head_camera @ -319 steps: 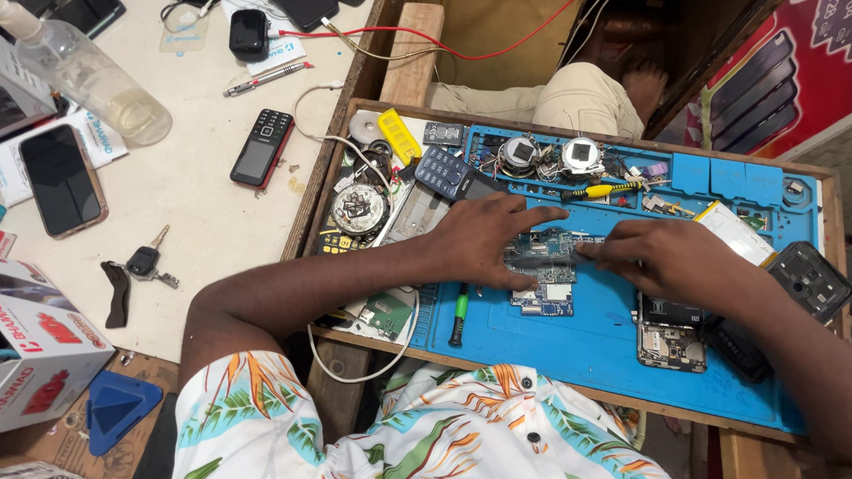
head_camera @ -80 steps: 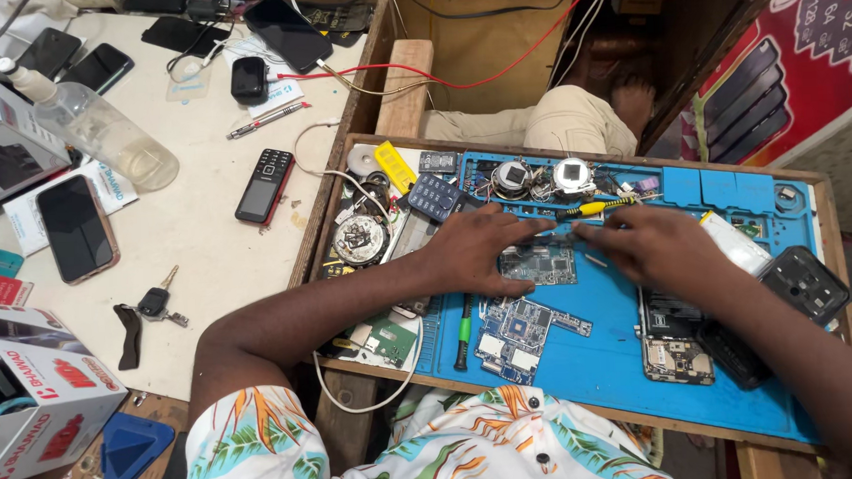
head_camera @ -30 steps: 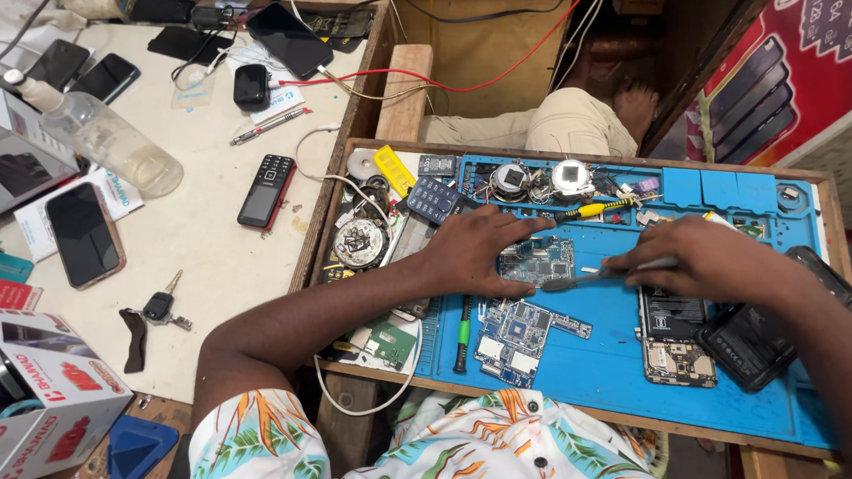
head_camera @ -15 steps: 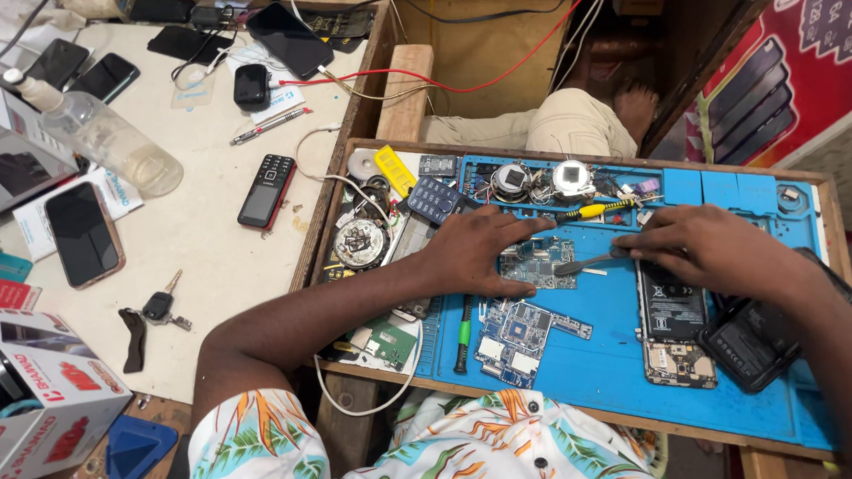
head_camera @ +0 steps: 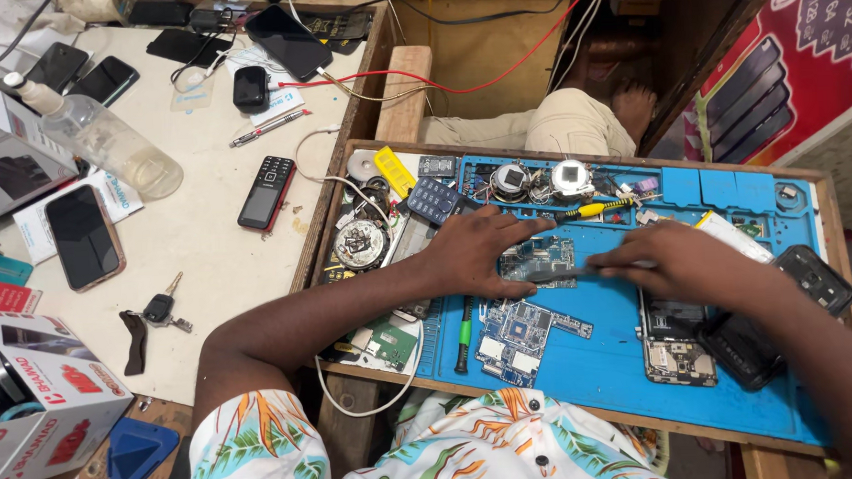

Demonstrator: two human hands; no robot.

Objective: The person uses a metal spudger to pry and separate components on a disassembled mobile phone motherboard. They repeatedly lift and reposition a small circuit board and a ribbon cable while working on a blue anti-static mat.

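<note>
Small green-blue circuit board [head_camera: 539, 258]: your left hand [head_camera: 479, 252] covers its left part.
Thin grey metal tool [head_camera: 563, 274]: your right hand [head_camera: 678, 262] hides its handle end.
Opened black phone body [head_camera: 673, 346]: your right hand hides its top.
Red and white cardboard box [head_camera: 33, 412]: cut off at the left edge.

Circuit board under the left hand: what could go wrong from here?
The right hand works a thin tool at the small circuit board, which only the left hand pins to the blue mat; a slip could gouge it. A second board and an opened phone lie close and could get knocked.
</note>
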